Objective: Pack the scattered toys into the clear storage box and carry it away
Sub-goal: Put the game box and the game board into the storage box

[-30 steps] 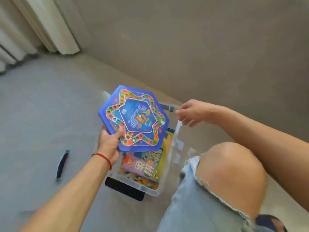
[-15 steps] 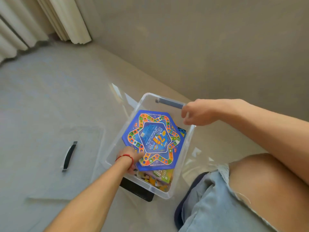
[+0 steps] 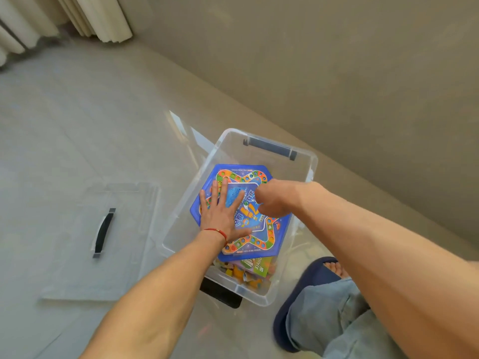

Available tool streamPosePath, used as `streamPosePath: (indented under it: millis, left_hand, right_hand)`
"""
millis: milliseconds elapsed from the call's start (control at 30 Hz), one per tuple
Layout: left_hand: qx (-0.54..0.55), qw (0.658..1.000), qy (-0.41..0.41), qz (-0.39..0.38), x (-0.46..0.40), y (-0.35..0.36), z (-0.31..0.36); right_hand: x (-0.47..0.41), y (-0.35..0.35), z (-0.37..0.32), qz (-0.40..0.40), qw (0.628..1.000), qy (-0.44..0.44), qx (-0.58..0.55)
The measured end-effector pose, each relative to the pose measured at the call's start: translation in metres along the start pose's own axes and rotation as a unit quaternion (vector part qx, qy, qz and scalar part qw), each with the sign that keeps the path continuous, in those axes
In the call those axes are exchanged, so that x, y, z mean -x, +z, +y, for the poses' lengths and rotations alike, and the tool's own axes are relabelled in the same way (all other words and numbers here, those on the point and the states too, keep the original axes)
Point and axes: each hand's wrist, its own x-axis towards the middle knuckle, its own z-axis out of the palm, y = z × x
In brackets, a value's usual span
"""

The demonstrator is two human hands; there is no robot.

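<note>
A clear storage box [image 3: 269, 137] with dark handles stands on the floor by the wall. Inside it a blue hexagonal game board [image 3: 269, 229] lies flat on top of other colourful toys and game boxes [image 3: 255, 269]. My left hand [image 3: 221, 212], with a red string at the wrist, rests flat on the board with its fingers spread. My right hand [image 3: 270, 199] is over the board's middle, fingers curled downward onto it; what the fingertips do is hidden.
The box's clear lid [image 3: 77, 255] with a black handle [image 3: 103, 231] lies on the floor to the left. My foot in a dark blue slipper [image 3: 308, 286] stands at the box's right corner. A wall runs behind, curtains [image 3: 98, 16] at top left.
The blue board went from held above the box to lying flat inside. My left hand let go of its edge and now lies flat on it. My right hand left the far handle.
</note>
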Motion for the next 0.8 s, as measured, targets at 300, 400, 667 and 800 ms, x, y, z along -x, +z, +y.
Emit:
streamPosePath:
  millis: [300, 400, 667, 800]
  left_hand:
    - [0.043, 0.998, 0.02, -0.032, -0.003, -0.022, -0.003]
    - [0.185, 0.978, 0.037, 0.091, 0.018, -0.042, -0.019]
    - [0.33, 0.837, -0.262, 0.35, 0.14, 0.006, -0.141]
    - [0.359, 0.839, -0.382, 0.144, 0.182, 0.089, -0.177]
  right_hand:
    - [0.003, 0.002, 0.008, 0.056, 0.997, 0.013, -0.042]
    - [0.007, 0.003, -0.01, 0.082, 0.995, -0.018, -0.062]
    - [0.02, 0.009, -0.128, 0.157, 0.963, -0.17, -0.141]
    - [0.013, 0.043, -0.187, 0.144, 0.955, -0.222, -0.133]
